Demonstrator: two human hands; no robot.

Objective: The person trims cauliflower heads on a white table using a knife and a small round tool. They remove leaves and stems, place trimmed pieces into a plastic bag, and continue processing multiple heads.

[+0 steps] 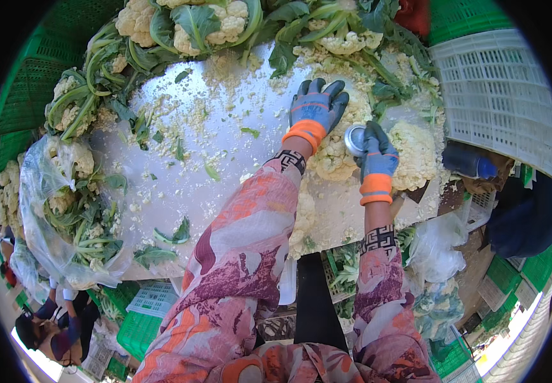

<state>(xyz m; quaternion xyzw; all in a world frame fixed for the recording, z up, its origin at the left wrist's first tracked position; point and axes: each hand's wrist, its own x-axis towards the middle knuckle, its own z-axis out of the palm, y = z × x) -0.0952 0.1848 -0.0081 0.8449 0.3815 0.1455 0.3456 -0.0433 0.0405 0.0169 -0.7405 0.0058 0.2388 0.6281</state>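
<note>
My left hand (315,110), in a blue-grey glove with an orange cuff, rests with spread fingers on a cauliflower head (336,158). Close to its right, my right hand (377,155), gloved alike, grips a round silvery metal object (354,140); its exact kind is unclear. Another trimmed cauliflower head (411,153) sits just right of that hand. Beneath lies a pale work table (237,143) strewn with cauliflower crumbs and leaf scraps. Part of a further cauliflower head (304,215) shows beside my left sleeve.
Leafy cauliflowers (199,24) line the far edge. A clear plastic bag (41,206) with cauliflowers is at left. A white crate (496,95) and a blue-capped bottle (477,165) are at right. Another person (60,325) is at lower left, near a green crate (139,332).
</note>
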